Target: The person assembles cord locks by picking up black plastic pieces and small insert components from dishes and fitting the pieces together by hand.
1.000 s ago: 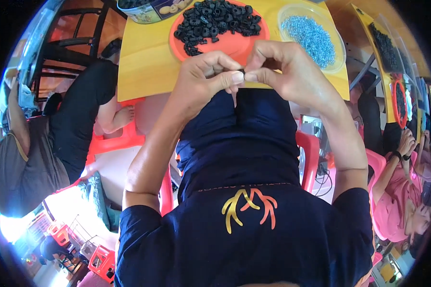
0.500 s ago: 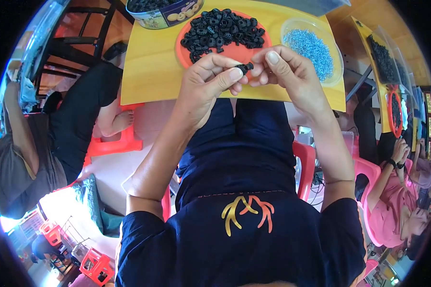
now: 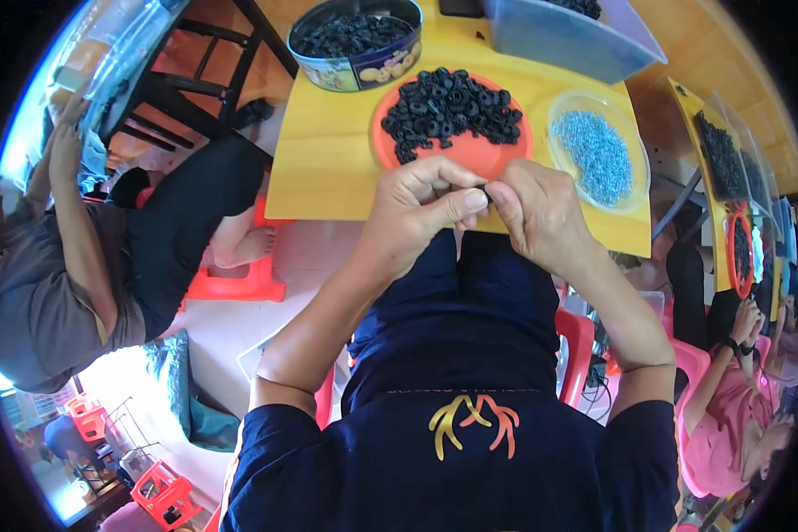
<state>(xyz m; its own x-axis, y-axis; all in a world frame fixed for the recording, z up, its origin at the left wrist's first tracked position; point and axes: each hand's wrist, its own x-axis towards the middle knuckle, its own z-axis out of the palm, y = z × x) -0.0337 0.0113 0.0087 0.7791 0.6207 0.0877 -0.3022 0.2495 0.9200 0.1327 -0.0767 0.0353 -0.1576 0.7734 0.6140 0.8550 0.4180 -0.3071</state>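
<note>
Just past the near edge of the table, my left hand [image 3: 434,202] pinches a small black plastic part [image 3: 485,192] between thumb and forefinger. My right hand [image 3: 541,213] is closed against the same part from the other side, its thumb and curled fingers meeting my left fingertips. Most of the part is hidden by the fingers. Right beyond the hands, an orange-red plate [image 3: 496,160] holds a heap of similar small black plastic parts [image 3: 452,106]. A clear round tub [image 3: 640,191] to the right contains many tiny, shiny bluish-silver pieces [image 3: 594,158], too small to name.
On the yellow table [image 3: 319,177], a printed round tin [image 3: 355,73] of black pieces stands at the far left, and a greyish plastic bin [image 3: 567,44] at the far right. One person in grey [image 3: 71,275] sits at left, another in pink [image 3: 714,408] at right.
The view has shifted, so the table sits lower and the tin and bin show more fully. My right hand has turned and closed onto the black part, which is now mostly covered.
</note>
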